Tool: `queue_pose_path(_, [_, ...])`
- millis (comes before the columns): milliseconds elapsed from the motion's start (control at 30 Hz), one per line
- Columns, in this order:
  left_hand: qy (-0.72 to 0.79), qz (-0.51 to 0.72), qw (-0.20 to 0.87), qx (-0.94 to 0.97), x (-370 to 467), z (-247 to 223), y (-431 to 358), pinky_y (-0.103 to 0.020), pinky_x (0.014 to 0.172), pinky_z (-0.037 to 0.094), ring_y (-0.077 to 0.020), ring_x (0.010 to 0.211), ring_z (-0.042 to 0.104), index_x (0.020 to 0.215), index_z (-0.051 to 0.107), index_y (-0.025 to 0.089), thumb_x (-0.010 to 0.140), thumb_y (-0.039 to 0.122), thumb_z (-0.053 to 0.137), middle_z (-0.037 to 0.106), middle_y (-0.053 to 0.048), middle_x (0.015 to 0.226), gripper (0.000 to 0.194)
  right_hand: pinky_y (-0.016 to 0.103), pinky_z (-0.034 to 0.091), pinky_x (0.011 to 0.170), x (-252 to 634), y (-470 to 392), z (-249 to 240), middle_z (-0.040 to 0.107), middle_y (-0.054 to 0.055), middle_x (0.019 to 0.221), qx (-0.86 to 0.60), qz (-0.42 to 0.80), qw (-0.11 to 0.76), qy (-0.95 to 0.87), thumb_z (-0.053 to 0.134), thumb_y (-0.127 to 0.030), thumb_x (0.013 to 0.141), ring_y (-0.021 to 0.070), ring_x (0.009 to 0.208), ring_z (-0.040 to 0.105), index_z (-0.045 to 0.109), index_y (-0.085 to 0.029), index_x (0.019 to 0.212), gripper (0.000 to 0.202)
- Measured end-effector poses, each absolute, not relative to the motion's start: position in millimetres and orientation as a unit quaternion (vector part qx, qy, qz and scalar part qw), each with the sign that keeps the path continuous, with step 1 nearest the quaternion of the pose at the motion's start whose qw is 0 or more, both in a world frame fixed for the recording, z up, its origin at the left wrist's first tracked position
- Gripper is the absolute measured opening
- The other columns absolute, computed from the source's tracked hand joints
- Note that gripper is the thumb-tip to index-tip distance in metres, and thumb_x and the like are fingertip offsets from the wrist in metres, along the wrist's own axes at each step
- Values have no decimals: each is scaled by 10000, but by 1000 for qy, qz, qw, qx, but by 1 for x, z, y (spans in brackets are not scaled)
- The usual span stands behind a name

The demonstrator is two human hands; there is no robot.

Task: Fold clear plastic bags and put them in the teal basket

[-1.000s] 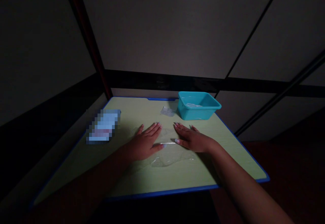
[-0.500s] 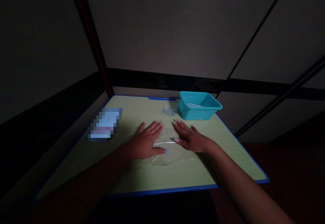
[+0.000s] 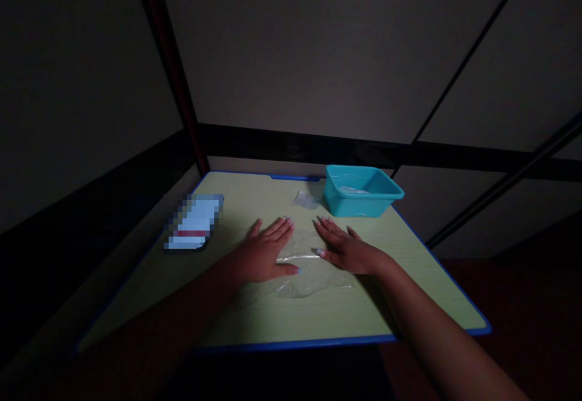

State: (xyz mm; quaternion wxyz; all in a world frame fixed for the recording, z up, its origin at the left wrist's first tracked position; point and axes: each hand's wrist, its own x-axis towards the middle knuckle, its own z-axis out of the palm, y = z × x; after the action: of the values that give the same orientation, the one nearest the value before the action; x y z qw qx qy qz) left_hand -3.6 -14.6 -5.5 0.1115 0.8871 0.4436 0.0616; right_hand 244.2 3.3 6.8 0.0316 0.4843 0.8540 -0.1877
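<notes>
A clear plastic bag or sheet [image 3: 297, 283] lies flat on the pale green table [image 3: 254, 323], with a shiny crease across its middle. My left hand [image 3: 264, 255] rests palm down on its left part, fingers spread and thumb pointing right. On its right side my right hand [image 3: 348, 250] also lies palm down, its fingers stretched out and the thumb apart from them. A gap separates the two hands, and neither one grips anything. Beyond them sits a small clear packet [image 3: 305, 200], just left of a turquoise basket [image 3: 359, 205].
White or clear material [image 3: 353, 190] lies inside the basket at the table's back right. A phone-like device [image 3: 194, 222], blurred by pixelation, is at the left. Blue trim edges the table; a wall of panels [image 3: 300, 55] rises behind it.
The whole view has shifted slightly, so that the table and the things on it appear a little further right. Both hands keep nearly the same flat pose on the plastic.
</notes>
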Motion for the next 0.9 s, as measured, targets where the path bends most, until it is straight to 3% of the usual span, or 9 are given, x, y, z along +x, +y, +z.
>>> queue_pose_path(133, [434, 32, 112, 893, -4, -7, -13, -555, 1058, -39, -301, 1378, 102, 1451, 110, 178, 732, 698, 449, 74, -147, 1494, 950, 593, 37, 1042, 246, 5, 8, -56, 92, 1508, 482, -189, 45, 854, 440, -612, 809, 281, 1377, -39, 6, -251, 1453, 857])
queue_pose_path(300, [428, 15, 87, 900, -5, -11, -7, -576, 1045, -71, -294, 1384, 59, 1452, 89, 188, 724, 744, 397, 59, -125, 1500, 967, 582, 23, 1045, 248, 6, 11, -137, 111, 1492, 483, -196, 76, 850, 557, -737, 626, 302, 1364, -113, -19, -242, 1449, 1119])
queue_pose_path(500, [446, 48, 85, 890, -7, -11, 0, -596, 1045, -19, -288, 1384, 69, 1445, 142, 205, 789, 670, 392, 111, -115, 1501, 842, 613, 18, 1027, 248, 10, 8, -145, 94, 1495, 501, -186, 66, 843, 530, -738, 650, 315, 1355, -139, -34, -259, 1445, 1086])
queue_pose_path(633, [472, 94, 109, 870, -9, -5, 2, -595, 1041, 114, -288, 1374, 137, 1391, 311, 235, 841, 566, 414, 240, -100, 1482, 650, 652, 15, 1000, 250, 10, 9, -132, 96, 1498, 499, -186, 59, 844, 545, -730, 645, 333, 1348, -155, -50, -259, 1440, 1100])
queue_pose_path(733, [468, 126, 93, 870, -10, -3, 1, -592, 1040, 135, -276, 1360, 195, 1338, 399, 235, 857, 470, 447, 313, -91, 1456, 537, 647, -7, 1001, 252, 4, 17, -106, 95, 1503, 482, -200, 21, 853, 576, -695, 657, 328, 1350, -145, -33, -276, 1440, 1076])
queue_pose_path(900, [493, 138, -5, 859, -12, -8, 3, -643, 1022, 81, -280, 1359, 194, 1273, 485, 223, 864, 288, 443, 332, -102, 1444, 416, 527, 10, 1068, 248, -17, 39, 46, 75, 1516, 316, -290, -41, 902, 588, -576, 750, 269, 1374, -54, 176, -294, 1434, 847])
